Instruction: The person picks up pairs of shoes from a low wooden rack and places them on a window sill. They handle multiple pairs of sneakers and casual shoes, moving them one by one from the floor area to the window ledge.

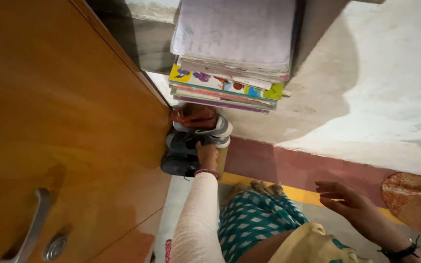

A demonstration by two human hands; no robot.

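The person is looking down from above at a narrow corner between a wooden door (59,122) and a pale wall (366,97). The left hand (206,155) is reaching down to a small pile of shoes in that corner. It is touching the grey shoe (183,142) in the middle of the pile, and the fingers are lying over its edge, but from this view it is not possible to tell if the hand is really closing around the shoe or only resting on it. A pink bangle (207,172) is sitting on the wrist, and the arm is wearing a long white sleeve (197,219).

The grey shoe is lying just beside the door, between a grey and white sneaker (215,129) above it and a dark shoe (177,164) below it. A reddish brown shoe (195,116) is lying at the far end of the pile, touching the sneaker.

The right hand (349,204) is hanging in the air, well apart from the shoes, over the red and yellow stripes of the floor (293,168). Its fingers are spread and it is holding nothing. A dark band (401,252) is around its wrist.

Above the shoes, a stack of books and papers (232,53) is resting on a shelf edge. The door is carrying a metal handle (31,229) with a round lock (54,247) near it. A worn reddish mat (415,202) is lying at the right side.
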